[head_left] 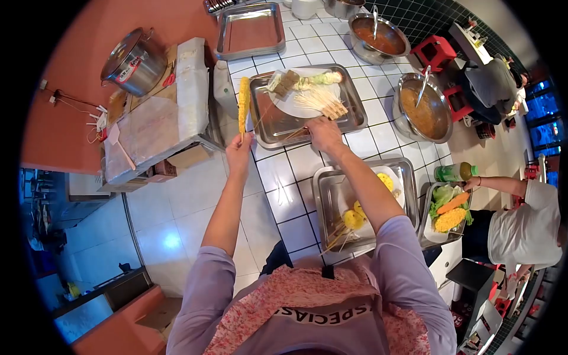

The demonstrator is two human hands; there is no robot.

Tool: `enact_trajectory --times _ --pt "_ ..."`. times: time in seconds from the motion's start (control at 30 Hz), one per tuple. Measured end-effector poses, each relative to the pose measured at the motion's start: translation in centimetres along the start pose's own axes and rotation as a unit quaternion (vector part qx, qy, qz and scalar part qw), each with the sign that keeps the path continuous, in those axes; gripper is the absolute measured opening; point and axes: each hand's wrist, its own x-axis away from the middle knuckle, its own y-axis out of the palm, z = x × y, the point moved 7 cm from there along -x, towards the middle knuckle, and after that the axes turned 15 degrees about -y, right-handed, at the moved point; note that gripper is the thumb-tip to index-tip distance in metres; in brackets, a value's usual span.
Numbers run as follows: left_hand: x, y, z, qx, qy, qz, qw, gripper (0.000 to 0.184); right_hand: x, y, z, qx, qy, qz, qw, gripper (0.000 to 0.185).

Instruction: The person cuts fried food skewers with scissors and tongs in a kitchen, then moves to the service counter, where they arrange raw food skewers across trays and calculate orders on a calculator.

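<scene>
My left hand, beside the counter's left edge, is closed around the stick of a skewer. The long yellow food on it looks like corn and points away from me. Over the near rim of a metal tray, my right hand has its fingers curled down. Thin wooden sticks and something brown lie by its fingertips; what it grips is partly hidden. Inside that tray, a white plate carries enoki mushroom skewers, pale green leafy rolls and a dark brownish-green piece.
A second tray holds yellow skewers near my right forearm. Two bowls of sauce with ladles stand at right. Beyond them, another person reaches toward a green bottle. A pot sits left.
</scene>
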Motion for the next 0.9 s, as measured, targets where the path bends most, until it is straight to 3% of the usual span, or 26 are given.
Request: enact_trajectory --times 0.2,0.23,0.47,0.5,0.6,0.73,0.83,0.9 --pt "-0.4 0.6 -0.3 0.021 -0.035 -0.018 0.999 0.025 -0.9 0.4 1.1 0.024 0.064 -0.117 0.991 0.021" --pt "-0.4 0.5 -0.4 0.027 -0.040 -0.015 0.999 0.025 -0.9 -0.4 0.6 0.047 0.013 -0.041 0.998 0.017" --pt "1.6 -0.7 0.4 0.067 -0.029 -0.009 0.997 0.021 -1.8 -1.4 1.9 0.056 0.026 -0.062 0.996 0.015" --pt "2.1 -0.8 0.5 0.062 -0.027 -0.019 0.998 0.021 -1.7 -2.8 1.3 0.052 0.037 -0.004 0.998 0.013" --pt "3.4 -0.5 0.1 0.053 -0.025 -0.051 0.997 0.021 -2.4 -6.2 -3.7 0.021 -0.083 0.157 0.984 0.013" --pt "4.5 0.9 -1.6 0.057 -0.058 -0.089 0.993 0.022 -2.9 -3.1 -8.1 0.034 -0.219 0.060 0.973 0.016" --pt "4.8 1.3 -2.3 0.066 -0.083 -0.106 0.989 0.022 -2.8 -0.4 -8.2 0.058 -0.218 -0.060 0.972 0.015" --pt "4.6 1.3 -2.7 0.077 -0.085 -0.106 0.988 0.023 -3.6 -0.4 -7.6 -0.004 -0.185 -0.113 0.976 0.021"
